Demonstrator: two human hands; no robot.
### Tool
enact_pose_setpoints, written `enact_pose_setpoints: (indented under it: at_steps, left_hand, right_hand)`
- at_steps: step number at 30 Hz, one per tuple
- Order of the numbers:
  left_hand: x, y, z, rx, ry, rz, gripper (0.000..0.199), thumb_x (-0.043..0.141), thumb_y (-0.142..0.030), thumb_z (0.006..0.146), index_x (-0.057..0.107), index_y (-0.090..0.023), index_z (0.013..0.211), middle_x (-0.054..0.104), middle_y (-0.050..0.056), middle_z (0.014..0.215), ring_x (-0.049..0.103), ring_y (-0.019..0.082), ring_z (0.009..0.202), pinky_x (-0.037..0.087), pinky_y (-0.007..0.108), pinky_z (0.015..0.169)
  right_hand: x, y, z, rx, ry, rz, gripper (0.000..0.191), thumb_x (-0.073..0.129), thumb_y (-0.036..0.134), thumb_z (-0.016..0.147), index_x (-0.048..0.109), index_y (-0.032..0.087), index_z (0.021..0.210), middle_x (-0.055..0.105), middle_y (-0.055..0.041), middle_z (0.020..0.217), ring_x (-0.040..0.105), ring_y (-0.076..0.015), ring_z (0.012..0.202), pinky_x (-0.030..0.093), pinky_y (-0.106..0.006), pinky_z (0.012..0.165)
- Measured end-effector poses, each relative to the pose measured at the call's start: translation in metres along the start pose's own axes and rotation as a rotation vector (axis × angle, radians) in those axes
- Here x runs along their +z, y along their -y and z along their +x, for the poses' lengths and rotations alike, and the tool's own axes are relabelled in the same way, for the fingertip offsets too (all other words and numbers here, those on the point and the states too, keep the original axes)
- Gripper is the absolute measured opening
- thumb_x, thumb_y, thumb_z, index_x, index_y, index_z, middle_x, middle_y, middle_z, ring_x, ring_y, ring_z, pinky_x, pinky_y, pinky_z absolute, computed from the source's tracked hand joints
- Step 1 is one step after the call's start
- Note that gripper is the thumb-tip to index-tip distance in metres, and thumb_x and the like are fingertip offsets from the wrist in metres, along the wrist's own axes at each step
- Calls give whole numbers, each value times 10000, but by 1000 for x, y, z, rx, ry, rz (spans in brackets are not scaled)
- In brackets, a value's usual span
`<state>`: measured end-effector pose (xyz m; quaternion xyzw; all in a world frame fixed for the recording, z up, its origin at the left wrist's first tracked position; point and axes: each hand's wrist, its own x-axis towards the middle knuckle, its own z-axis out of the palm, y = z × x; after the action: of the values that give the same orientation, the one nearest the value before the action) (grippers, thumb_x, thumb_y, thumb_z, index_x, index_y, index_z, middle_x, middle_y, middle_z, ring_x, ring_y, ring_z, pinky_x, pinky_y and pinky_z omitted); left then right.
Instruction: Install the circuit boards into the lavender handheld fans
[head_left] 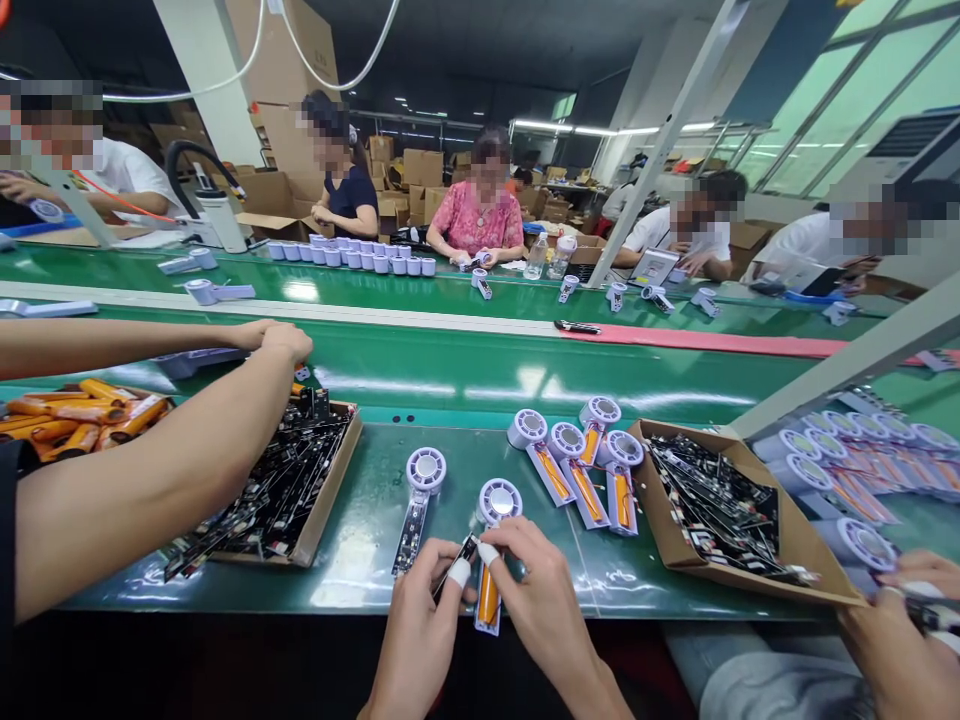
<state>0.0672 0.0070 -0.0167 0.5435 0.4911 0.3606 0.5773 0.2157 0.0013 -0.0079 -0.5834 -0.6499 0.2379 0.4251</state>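
My left hand [416,630] and my right hand [541,600] meet at the front edge of the green bench mat [352,545], both with white-taped fingertips. Between them they pinch a black circuit board [455,568]. Just below lies a white handheld fan body [487,597] with an orange battery, its round fan head [499,502] above my fingers. To the left lies another fan [425,470] with a black board in its handle. Several battery-filled fans [574,470] lie to the right. A cardboard tray of boards [712,510] sits further right.
A co-worker's arms [150,490] reach past a second board tray [330,470] and orange batteries [75,420] on the left. Another person's hand [900,640] works at lower right. Beyond the mat runs a green conveyor belt [525,370] carrying fan parts, with people and cartons behind.
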Motion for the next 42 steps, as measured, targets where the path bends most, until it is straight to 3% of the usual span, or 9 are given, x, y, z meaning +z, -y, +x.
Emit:
enact_pose_setpoints:
  at_steps: [7,15,22,27,30,35,38,42]
  left_hand:
    - [5,1,-4,87,-41,71,181,502,-294,917,608,-209,1038,693,79,1068,657,230,959,515,317,812]
    - [6,-4,1,-61,-33,-238,148,595,-314,852,614,-173,891,685,26,781,660,169,699,521,255,621]
    - [1,-5,-2,-32,-6,-139,170,568,-317,878,634,-187,965,688,38,904,657,175,779,520,263,690]
    - [-12,-12,3,28,74,-12,181,538,-318,898,661,-192,941,664,20,832,637,173,745,485,229,628]
    - [-17,-15,7,63,117,56,168,541,-294,897,670,-188,902,666,20,825,633,172,740,464,220,617]
    - [-18,-15,11,72,157,81,156,534,-260,887,670,-187,867,659,13,769,634,180,735,453,227,618]
    - [-17,-13,11,51,160,63,127,510,-214,876,635,-194,864,681,15,799,658,190,774,475,259,700]
    - [-18,-8,8,-7,132,66,192,460,-175,880,552,-225,1041,709,5,814,689,190,778,477,292,761]
  right_hand:
    - [11,-5,-10,-79,-81,-96,180,485,122,922,623,231,963,625,-55,920,574,-218,864,459,-328,766]
    - [16,-9,-8,-40,-153,78,133,524,156,910,640,210,873,621,-53,908,603,-190,855,473,-278,751]
    - [9,-6,-5,54,-1,94,172,499,179,927,621,205,809,572,-20,811,559,-164,752,435,-263,688]
    - [-9,-8,7,72,159,154,198,549,163,900,670,238,1037,609,-8,849,559,-162,751,446,-265,711]
    - [-18,-4,13,46,268,174,204,546,182,909,720,247,994,624,-17,851,581,-169,766,451,-267,705]
    - [-19,-3,14,56,251,172,195,545,220,918,735,242,951,650,-24,824,587,-179,753,447,-273,678]
    - [-24,-16,11,100,232,217,194,538,249,922,723,238,980,673,-37,920,610,-194,837,467,-286,750]
    - [-40,-32,3,163,113,197,215,510,264,921,697,235,1022,664,-60,1057,612,-226,984,477,-311,837]
